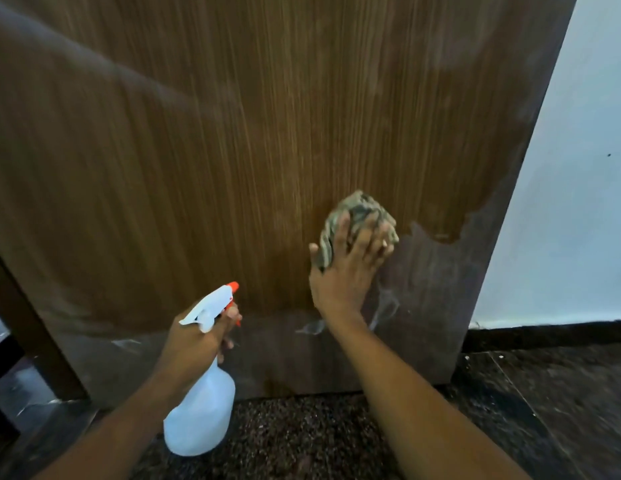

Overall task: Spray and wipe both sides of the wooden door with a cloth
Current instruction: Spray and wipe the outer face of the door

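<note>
Off to your right, a pale bluish-white wall point(579, 202) rises plain, with one tiny dark speck point(609, 155) on it. At its foot runs a dark skirting band point(544, 332), meeting a dark polished stone floor point(551, 410) crossed by thin pale lines. Straight below you lies a speckled brown-and-black granite strip point(295, 434). Over on your left, a dark brown wooden post point(28, 334) slants upward, and the glossy floor beside it catches a dull sheen. The light is dim and soft.
</note>
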